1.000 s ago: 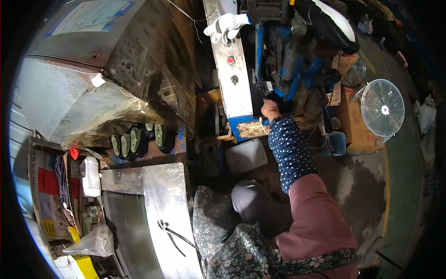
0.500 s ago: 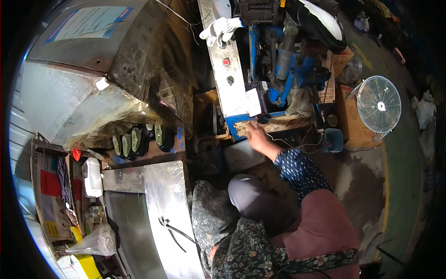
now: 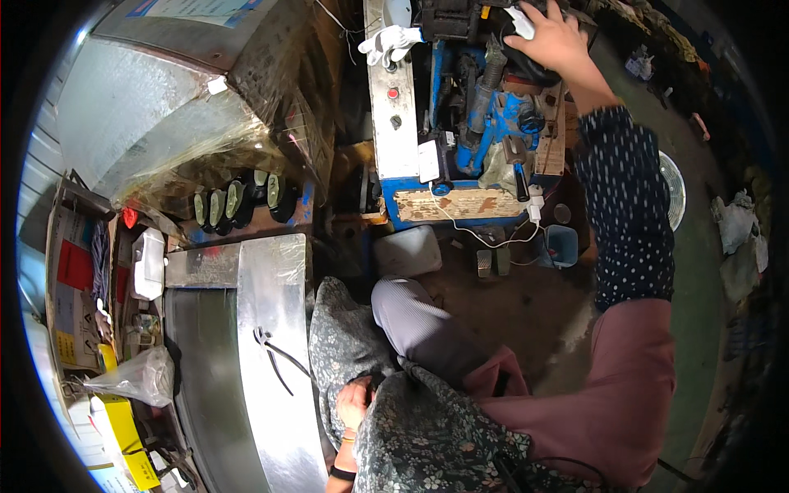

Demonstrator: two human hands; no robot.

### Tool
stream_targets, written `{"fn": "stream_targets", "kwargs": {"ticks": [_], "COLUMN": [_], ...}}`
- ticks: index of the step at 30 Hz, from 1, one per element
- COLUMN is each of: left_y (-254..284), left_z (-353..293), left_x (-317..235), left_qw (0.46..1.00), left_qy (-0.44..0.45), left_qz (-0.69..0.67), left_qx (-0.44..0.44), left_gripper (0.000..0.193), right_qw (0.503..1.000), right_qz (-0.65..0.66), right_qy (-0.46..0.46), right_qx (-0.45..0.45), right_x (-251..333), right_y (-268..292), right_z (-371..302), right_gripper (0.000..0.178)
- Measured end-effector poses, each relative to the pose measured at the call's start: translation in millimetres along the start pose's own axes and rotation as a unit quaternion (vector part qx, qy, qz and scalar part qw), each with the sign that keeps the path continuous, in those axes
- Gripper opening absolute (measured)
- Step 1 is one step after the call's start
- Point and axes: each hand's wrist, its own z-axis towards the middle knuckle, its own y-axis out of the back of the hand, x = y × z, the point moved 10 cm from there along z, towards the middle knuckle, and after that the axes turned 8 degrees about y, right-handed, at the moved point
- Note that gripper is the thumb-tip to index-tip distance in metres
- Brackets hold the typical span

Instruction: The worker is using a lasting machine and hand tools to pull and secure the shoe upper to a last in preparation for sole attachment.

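My right hand point(image 3: 557, 39) is stretched out at the top right, over a black shoe point(image 3: 532, 67) with a white top surface point(image 3: 521, 25). Its fingers and thumb are spread across the shoe, which they partly hide. That shoe sits beside the dark head of a blue machine point(image 3: 514, 111). Low in the picture, my left hand point(image 3: 353, 403) rests against the floral apron point(image 3: 444, 427) on my lap. Its fingers are curled in and their tips are partly covered, so anything between them is hidden.
A white control panel point(image 3: 394, 148) with a red button and a white glove point(image 3: 389, 45) stands left of the machine. Several black shoes with pale green tops point(image 3: 234, 201) line a shelf. A metal-topped table point(image 3: 271, 353) is at left, a fan point(image 3: 674, 189) behind my right arm.
My right hand has moved from the machine's front edge up and right to the black shoe. My left hand has come into view at my lap. The view has shifted a little.
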Motion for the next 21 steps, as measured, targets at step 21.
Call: {"fn": "stream_targets", "kwargs": {"ticks": [21], "left_y": [13], "left_z": [4], "left_x": [-10], "left_qw": [1.0], "left_qy": [0.011], "left_qz": [-0.027], "left_qx": [0.003], "left_gripper": [0.023], "right_qw": [0.932], "right_qz": [0.335], "right_qy": [-0.136], "right_qx": [0.001], "right_x": [-10], "right_y": [-76], "right_z": [-115], "right_gripper": [0.081]}}
